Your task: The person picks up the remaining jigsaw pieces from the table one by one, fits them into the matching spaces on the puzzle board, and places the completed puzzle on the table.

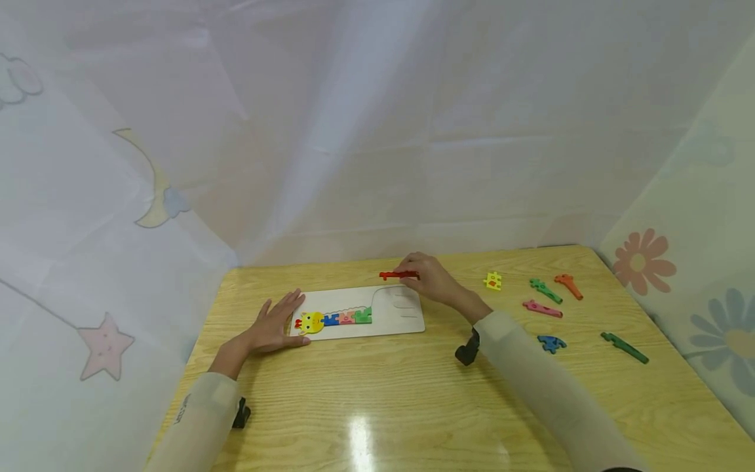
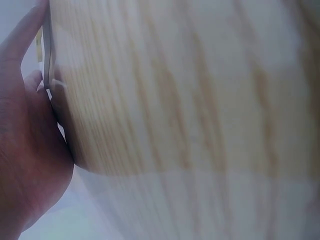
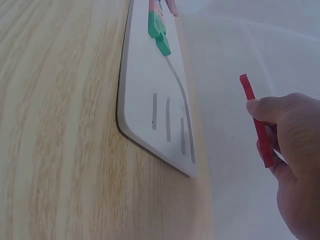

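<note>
A white puzzle board lies on the wooden table. Along its left part sit a yellow giraffe head piece, a blue piece, a pink piece and a green piece. My left hand spreads around the board's left end, thumb by the near edge, fingers straight by the far edge. Above the board's far right edge, my right hand pinches a red puzzle piece between thumb and fingers. Grey outline lines show on the board's bare right part in the right wrist view.
Loose pieces lie on the right of the table: yellow, light green, orange, pink, blue and dark green. A pale curtain hangs behind the table's far edge.
</note>
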`<state>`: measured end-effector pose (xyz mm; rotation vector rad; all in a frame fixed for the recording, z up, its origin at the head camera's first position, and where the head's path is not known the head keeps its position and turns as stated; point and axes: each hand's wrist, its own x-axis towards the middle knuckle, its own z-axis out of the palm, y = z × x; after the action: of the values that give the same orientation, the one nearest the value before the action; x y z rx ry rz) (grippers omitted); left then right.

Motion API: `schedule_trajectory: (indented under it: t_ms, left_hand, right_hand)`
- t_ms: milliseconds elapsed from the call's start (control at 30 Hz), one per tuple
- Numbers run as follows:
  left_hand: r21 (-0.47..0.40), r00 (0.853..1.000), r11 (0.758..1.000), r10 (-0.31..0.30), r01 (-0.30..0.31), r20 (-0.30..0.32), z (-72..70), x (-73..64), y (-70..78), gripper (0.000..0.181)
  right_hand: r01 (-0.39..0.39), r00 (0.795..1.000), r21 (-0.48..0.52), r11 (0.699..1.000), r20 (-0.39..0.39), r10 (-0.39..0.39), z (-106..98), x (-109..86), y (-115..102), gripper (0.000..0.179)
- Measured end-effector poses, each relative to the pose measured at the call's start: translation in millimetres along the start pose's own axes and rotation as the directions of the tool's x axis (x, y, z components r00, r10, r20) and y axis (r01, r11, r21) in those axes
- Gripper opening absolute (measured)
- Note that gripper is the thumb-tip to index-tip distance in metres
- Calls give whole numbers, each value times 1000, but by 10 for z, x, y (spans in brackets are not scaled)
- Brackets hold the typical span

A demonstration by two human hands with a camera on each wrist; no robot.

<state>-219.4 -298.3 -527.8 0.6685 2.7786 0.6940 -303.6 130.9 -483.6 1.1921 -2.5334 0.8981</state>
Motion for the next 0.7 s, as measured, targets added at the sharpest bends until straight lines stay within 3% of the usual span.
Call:
schedule_trajectory:
  t_ms: [467, 700]
  left_hand:
    - [4, 1000, 1000, -19, 19, 11, 28, 27, -55, 110]
    - [-27, 999, 999, 27, -28, -37, 85, 29, -95, 110]
  right_hand:
    - [-1, 1000, 24, 1000, 15, 1, 78, 58, -92, 25]
    - [-10, 999, 35, 999, 30, 9, 169, 63, -127, 25]
